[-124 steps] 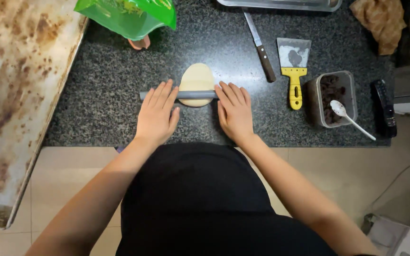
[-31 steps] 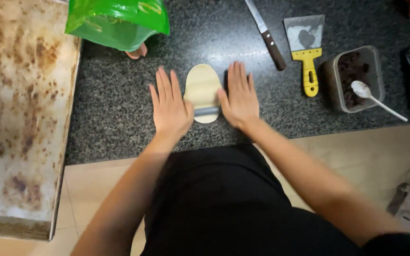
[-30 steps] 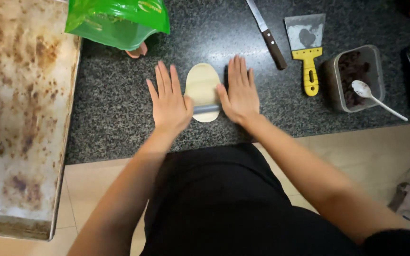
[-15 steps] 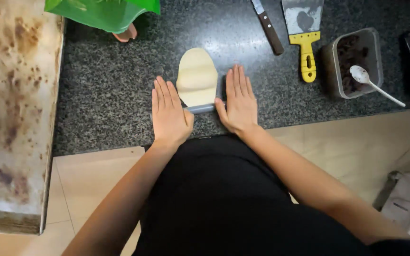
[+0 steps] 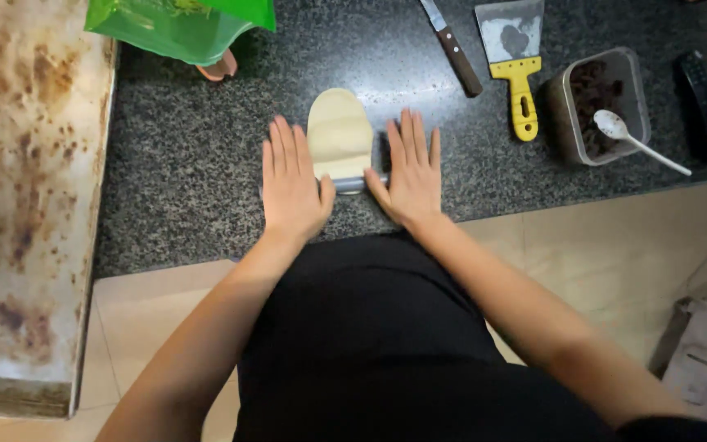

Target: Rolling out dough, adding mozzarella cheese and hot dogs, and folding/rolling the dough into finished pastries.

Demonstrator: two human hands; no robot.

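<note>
Left hand [image 5: 292, 184] and right hand [image 5: 408, 172] lie flat, fingers spread, palms pressing the grey rolling pin [image 5: 352, 183] at the dough oval's [image 5: 339, 133] near end on the tabletop [image 5: 182, 155]; 0.5 s earlier the pose matched.

Kitchen: speckled granite counter [image 5: 190, 188] bearing 1 dough sheet [image 5: 339, 135]; knife [image 5: 452, 47], scraper [image 5: 514, 61] and filling tub [image 5: 599, 106] lying beyond it; stained baking tray [image 5: 26, 164] sitting beside it.

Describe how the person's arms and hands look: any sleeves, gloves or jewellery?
Both arms are bare up to the edge of the picture, with no sleeves visible. The left hand and right hand wear no gloves, and no rings, watch or bracelets show. The person wears a black garment.
</note>
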